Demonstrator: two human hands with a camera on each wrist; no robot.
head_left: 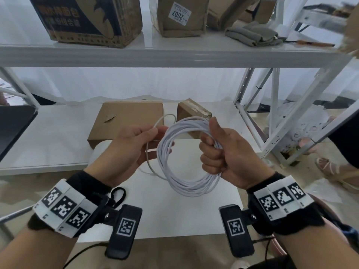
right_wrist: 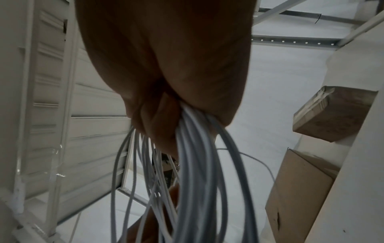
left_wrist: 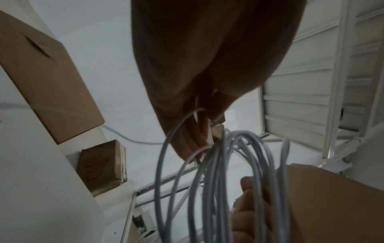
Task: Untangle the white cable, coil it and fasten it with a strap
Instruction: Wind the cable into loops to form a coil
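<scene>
The white cable (head_left: 186,183) hangs as a round coil of several loops in front of me, above the white table. My right hand (head_left: 217,150) grips the coil's right side in a fist, thumb up; in the right wrist view the loops (right_wrist: 199,164) spill out of that fist. My left hand (head_left: 147,136) pinches a loose strand of the cable (head_left: 155,126) at the coil's upper left, and a free loop arcs above it. The left wrist view shows the strand (left_wrist: 166,148) running from my fingers beside the coil. No strap is visible.
A flat cardboard box (head_left: 126,121) and a small taped box (head_left: 194,113) lie on the white table (head_left: 58,136) behind the coil. A shelf (head_left: 174,53) above carries more boxes and a folded grey cloth (head_left: 252,34). White metal racking (head_left: 275,113) stands at right.
</scene>
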